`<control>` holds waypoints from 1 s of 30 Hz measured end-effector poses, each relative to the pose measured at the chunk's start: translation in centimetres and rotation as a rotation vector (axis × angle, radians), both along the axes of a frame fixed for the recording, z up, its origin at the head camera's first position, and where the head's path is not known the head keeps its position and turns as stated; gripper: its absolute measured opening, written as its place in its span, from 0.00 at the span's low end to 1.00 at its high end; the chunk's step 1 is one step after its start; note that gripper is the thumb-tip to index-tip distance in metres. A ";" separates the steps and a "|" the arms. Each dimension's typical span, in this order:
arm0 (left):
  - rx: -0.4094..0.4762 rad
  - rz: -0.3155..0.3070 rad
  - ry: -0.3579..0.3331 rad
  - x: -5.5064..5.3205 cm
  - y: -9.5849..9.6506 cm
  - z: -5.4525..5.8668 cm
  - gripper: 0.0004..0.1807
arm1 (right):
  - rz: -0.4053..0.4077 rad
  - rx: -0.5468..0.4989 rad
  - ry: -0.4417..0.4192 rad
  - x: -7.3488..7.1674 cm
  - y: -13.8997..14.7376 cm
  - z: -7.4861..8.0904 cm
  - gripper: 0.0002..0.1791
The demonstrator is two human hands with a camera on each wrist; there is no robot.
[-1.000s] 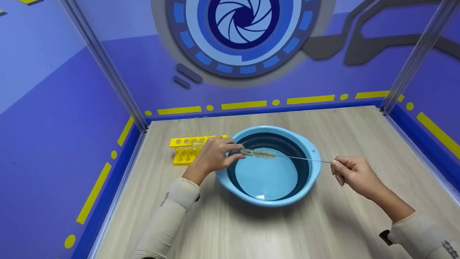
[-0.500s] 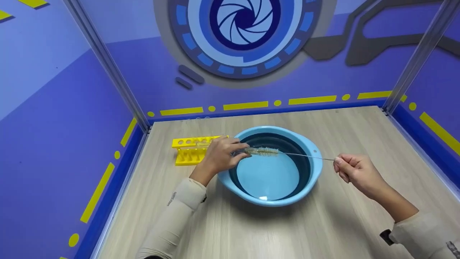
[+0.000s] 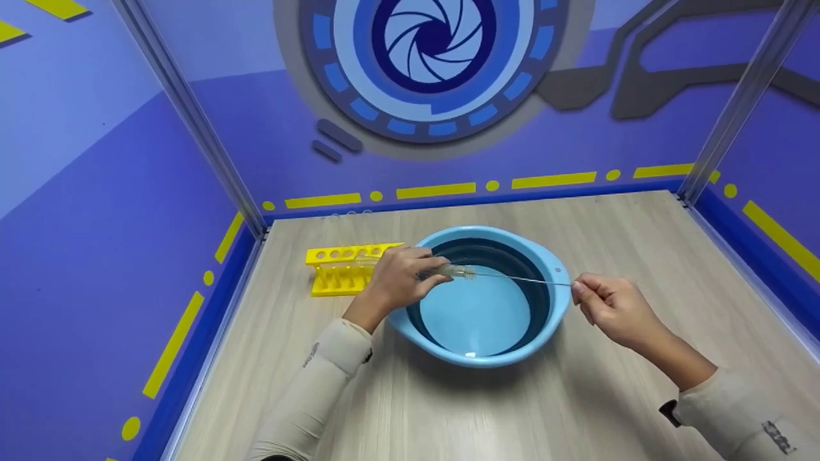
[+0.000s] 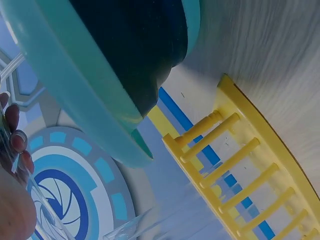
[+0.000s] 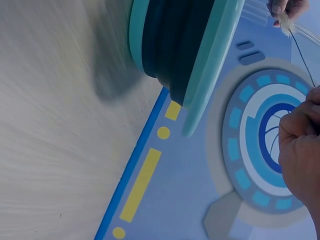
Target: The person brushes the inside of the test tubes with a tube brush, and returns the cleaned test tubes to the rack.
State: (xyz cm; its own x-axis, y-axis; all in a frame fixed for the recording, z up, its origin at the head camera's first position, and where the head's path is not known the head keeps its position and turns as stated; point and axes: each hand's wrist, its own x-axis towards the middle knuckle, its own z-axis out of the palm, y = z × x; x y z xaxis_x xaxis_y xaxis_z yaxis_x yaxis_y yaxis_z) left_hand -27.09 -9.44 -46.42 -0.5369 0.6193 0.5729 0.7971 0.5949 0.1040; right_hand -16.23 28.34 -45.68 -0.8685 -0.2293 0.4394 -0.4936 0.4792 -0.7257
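Observation:
My left hand point(image 3: 403, 276) grips a clear test tube point(image 3: 366, 260) over the left part of a blue basin. The tube lies nearly level, its closed end sticking out to the left. Between thumb and fingers, my right hand point(image 3: 615, 310) pinches the thin wire handle point(image 3: 532, 280) of a test tube brush point(image 3: 466, 273), right of the basin rim. Most of the pale bristles sit inside the tube; a short tuft shows at its mouth. In the right wrist view the bristles point(image 5: 285, 22) appear beside the left fingers, with the wire running down to my right hand point(image 5: 302, 150).
The round blue basin point(image 3: 477, 362) with dark collapsible walls stands mid-table under both hands. Left of it is a yellow test tube rack point(image 3: 327, 291), partly behind the left hand, with faint clear tubes standing in it. Printed blue panels point(image 3: 230, 134) wall the table at the back and sides.
My right hand has moved left toward the left hand, and the bristles have slid further into the tube, so less of them shows. My left hand has shifted slightly right.

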 end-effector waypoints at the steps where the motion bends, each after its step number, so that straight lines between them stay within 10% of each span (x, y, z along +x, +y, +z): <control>1: 0.003 0.000 -0.001 0.0 0.0 -0.1 0.16 | 0.003 0.003 0.017 -0.1 -0.1 -0.1 0.18; 30: -0.026 -0.048 0.043 0.2 2.8 -0.3 0.18 | 0.106 0.121 0.246 -2.4 -5.4 -1.9 0.13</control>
